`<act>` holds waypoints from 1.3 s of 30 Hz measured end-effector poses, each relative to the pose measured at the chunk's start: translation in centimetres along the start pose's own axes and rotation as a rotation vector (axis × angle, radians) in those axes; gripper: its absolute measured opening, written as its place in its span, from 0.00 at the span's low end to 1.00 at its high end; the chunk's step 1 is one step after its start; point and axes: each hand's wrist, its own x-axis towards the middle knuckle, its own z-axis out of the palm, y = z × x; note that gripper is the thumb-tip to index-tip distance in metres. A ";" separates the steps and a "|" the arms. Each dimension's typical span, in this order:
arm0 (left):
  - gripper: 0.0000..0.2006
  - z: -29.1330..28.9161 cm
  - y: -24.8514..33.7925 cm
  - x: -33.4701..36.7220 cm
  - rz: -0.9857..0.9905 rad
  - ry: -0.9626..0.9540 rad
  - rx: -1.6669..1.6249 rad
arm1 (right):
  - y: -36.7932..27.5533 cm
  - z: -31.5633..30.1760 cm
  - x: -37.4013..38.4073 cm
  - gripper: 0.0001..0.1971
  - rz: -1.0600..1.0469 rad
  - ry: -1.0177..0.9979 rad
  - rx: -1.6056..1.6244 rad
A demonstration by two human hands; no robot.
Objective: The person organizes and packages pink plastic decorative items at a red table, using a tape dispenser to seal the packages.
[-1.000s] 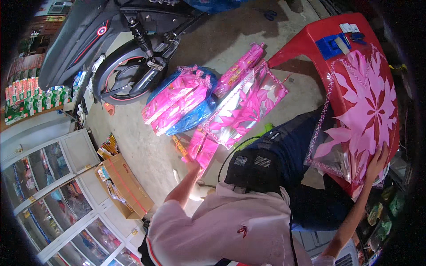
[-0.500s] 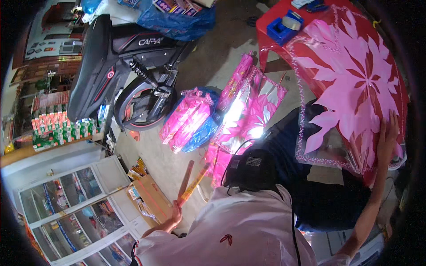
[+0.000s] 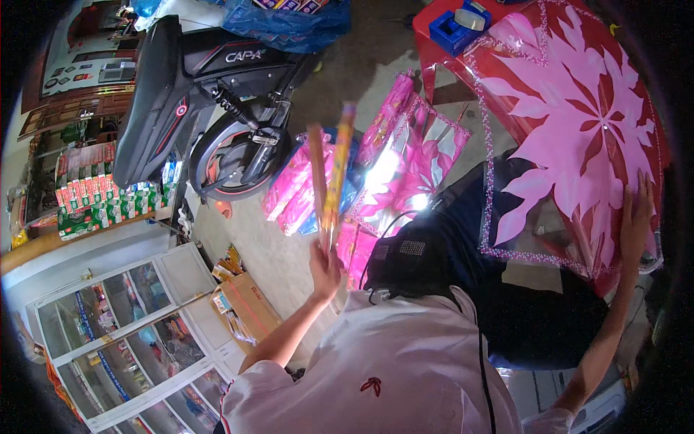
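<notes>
Two long, narrow sticks stand up out of my left hand (image 3: 325, 272), which is closed round their lower ends. One is a plain brown stick (image 3: 318, 170); the other is a yellow-orange patterned stick (image 3: 337, 170), its tip blurred. Far to the right, my right hand (image 3: 636, 213) lies with fingers stretched out on a clear plastic sheet (image 3: 564, 137) printed with a large pink flower and edged with a dotted border. That sheet covers much of a red table (image 3: 426, 36) and hangs over its near edge.
A blue tape dispenser (image 3: 452, 32) sits on the table's far left corner. Pink wrapped bundles (image 3: 298, 184) and folded flowered plastic (image 3: 419, 170) lie on the floor. At left are a black motorbike (image 3: 238, 61), a cardboard box (image 3: 249, 296) and a glass-fronted cabinet (image 3: 126, 296).
My left hand has risen away from the cardboard box and moved right, bringing both sticks up in front of the pink bundles. My right hand stays on the sheet.
</notes>
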 end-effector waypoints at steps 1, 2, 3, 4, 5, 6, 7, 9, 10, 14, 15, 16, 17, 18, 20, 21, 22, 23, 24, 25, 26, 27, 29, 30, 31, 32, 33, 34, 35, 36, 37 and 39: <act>0.08 0.7 2.5 1.0 0.057 0.001 -0.093 | 0.0 -0.2 0.1 0.27 -0.001 -0.004 -0.011; 0.06 1.2 5.0 2.1 0.126 0.005 -0.182 | 0.0 0.0 0.2 0.27 0.010 -0.007 -0.020; 0.06 1.7 6.9 3.0 0.137 -0.004 -0.191 | 0.0 0.0 0.5 0.27 0.023 -0.004 -0.035; 0.07 2.2 8.7 3.8 0.173 0.026 -0.179 | 0.2 0.0 0.5 0.27 0.034 0.006 -0.050; 0.07 2.7 10.5 4.5 0.215 0.049 -0.167 | 0.4 0.1 0.5 0.28 0.015 -0.005 -0.063; 0.07 3.2 12.2 5.2 0.234 0.015 -0.191 | 0.8 -0.3 0.5 0.28 0.003 -0.012 -0.092; 0.09 3.5 13.9 5.6 0.297 0.020 -0.154 | -1.1 -0.4 0.9 0.29 0.093 -0.046 -0.041; 0.12 5.5 17.0 6.4 0.370 -0.008 -0.179 | -2.0 -1.0 1.3 0.28 0.120 -0.070 -0.093; 0.13 6.6 18.2 6.6 0.379 -0.036 -0.218 | -3.5 -1.8 2.0 0.29 0.205 -0.103 0.000; 0.14 12.2 22.7 6.1 0.542 -0.286 -0.199 | -7.2 -5.2 3.4 0.27 0.186 0.078 0.253; 0.14 14.2 23.9 5.4 0.466 -0.390 -0.297 | -8.2 -6.1 3.8 0.27 0.134 0.143 0.334; 0.13 16.4 25.8 4.8 0.474 -0.520 -0.312 | -9.3 -7.0 3.7 0.27 0.185 0.186 0.593; 0.13 18.6 26.8 3.7 0.426 -0.594 -0.353 | -10.2 -7.6 3.4 0.27 0.223 0.235 0.865; 0.12 20.7 27.4 2.6 0.377 -0.659 -0.385 | -10.3 -8.5 3.6 0.29 0.141 0.156 0.791; 0.12 25.0 28.4 0.9 0.334 -0.822 -0.460 | -10.6 -9.1 3.2 0.30 0.076 0.092 0.700; 0.11 26.9 29.5 0.0 0.332 -0.886 -0.433 | -11.3 -7.8 2.3 0.32 0.229 0.043 1.170; 0.15 28.8 28.9 -0.4 0.302 -0.953 -0.423 | -11.9 -6.5 1.9 0.34 0.366 -0.011 1.656; 0.14 30.1 29.3 -1.1 0.298 -1.006 -0.374 | -11.8 -5.9 1.9 0.34 0.326 -0.011 1.842; 0.13 31.2 29.6 -1.6 0.294 -1.047 -0.321 | -12.4 -6.5 2.8 0.35 0.272 -0.017 2.035; 0.12 32.2 29.5 -2.2 0.287 -1.054 -0.350 | -13.0 -8.1 2.7 0.35 0.482 -0.001 2.176; 0.12 32.9 29.7 -2.7 0.288 -1.090 -0.371 | -12.6 -8.7 2.7 0.35 0.476 0.018 2.173; 0.15 33.2 30.0 -2.8 0.317 -1.113 -0.266 | -12.1 -9.0 2.8 0.34 0.614 -0.003 2.083; 0.17 33.5 31.2 -2.9 0.362 -1.141 -0.155 | -11.2 -8.8 3.1 0.30 0.862 0.015 2.036; 0.20 33.5 32.0 -2.7 0.503 -1.169 -0.031 | -10.6 -8.9 3.0 0.30 0.855 0.037 2.038; 0.22 33.5 32.7 -2.3 0.644 -1.190 0.095 | -10.1 -9.3 2.8 0.26 0.863 0.092 2.033; 0.22 33.6 33.2 -1.3 0.658 -1.193 0.103 | -9.9 -9.7 2.9 0.23 0.870 0.144 2.033; 0.24 33.8 33.8 0.1 0.916 -1.191 0.068 | -9.6 -9.8 2.7 0.22 0.900 0.177 2.064; 0.27 34.0 34.2 1.4 1.173 -1.180 0.029 | -9.2 -10.2 2.6 0.22 0.898 0.196 2.066; 0.30 34.2 34.6 2.8 1.315 -1.104 0.161 | -8.9 -10.6 2.7 0.22 0.910 0.156 2.055; 0.30 34.7 34.9 3.2 1.326 -1.109 0.166 | -8.5 -10.9 2.7 0.22 0.924 0.115 2.041; 0.31 35.2 35.4 3.5 1.387 -1.000 0.339 | -8.1 -10.7 2.6 0.22 0.923 0.129 2.044; 0.33 36.5 35.4 4.3 1.419 -0.896 0.568 | -7.2 -10.2 2.3 0.21 0.919 0.131 1.855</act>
